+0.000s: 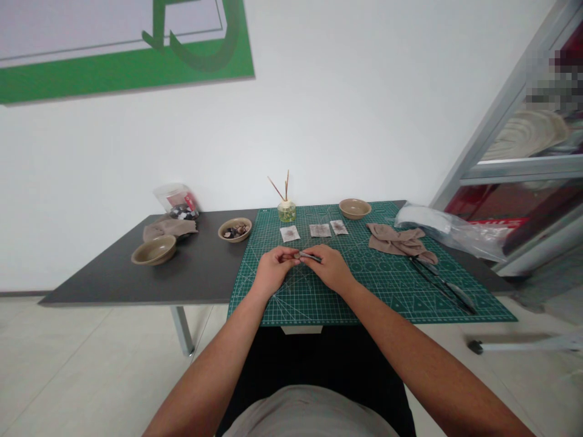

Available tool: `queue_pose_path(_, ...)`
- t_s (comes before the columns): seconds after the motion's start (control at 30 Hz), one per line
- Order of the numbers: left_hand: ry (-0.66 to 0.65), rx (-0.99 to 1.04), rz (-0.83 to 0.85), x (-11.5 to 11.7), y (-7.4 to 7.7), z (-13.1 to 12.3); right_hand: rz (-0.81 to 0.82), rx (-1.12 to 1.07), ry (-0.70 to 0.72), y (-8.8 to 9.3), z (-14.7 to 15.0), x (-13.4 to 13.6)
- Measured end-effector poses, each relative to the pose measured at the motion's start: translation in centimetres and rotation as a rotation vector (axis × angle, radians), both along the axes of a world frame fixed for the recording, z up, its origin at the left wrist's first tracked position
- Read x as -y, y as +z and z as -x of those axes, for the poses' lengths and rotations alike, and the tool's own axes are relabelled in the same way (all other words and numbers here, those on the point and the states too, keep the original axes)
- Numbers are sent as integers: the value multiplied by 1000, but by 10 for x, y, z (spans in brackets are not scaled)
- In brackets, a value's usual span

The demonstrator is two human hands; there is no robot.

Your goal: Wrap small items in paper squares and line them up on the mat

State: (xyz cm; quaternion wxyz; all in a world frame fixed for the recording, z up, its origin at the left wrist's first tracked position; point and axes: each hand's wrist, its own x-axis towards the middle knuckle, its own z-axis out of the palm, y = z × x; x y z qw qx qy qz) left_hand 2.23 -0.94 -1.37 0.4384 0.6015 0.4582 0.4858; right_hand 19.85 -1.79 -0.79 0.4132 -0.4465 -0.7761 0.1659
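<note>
My left hand (272, 267) and my right hand (331, 266) meet over the near middle of the green cutting mat (364, 303). Pinched in the left fingertips is a small brownish piece (297, 255), too small to name. A slim grey tool with a dark end (311, 257) is held in my right fingers, its tip at the piece; its kind is not clear. Just beyond the hands lie a white square with dark marks (289, 233) and two similar ones (320, 230) (339, 227). To the left, a bowl (246, 237) contains small dark and brown pieces (237, 230).
A reed diffuser (286, 210) and a tan bowl (354, 209) stand at the back. Right are a brown cloth (396, 238), black-handled tools (439, 282) and a plastic bag (455, 230). Left are another bowl (155, 250), a cloth (168, 229) and a clear container (177, 200).
</note>
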Motion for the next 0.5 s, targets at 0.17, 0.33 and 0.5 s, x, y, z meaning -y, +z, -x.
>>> queue_pose_path(0.17,-5,-2,-34,1,0,-1,46,-8,58,-1,1,1)
queue_pose_path(0.33,-7,-52,-62,3,2,1,50,-4,73,-1,0,2)
queue_pose_path(0.5,-12,-73,-81,4,3,1,42,16,57,0,0,3)
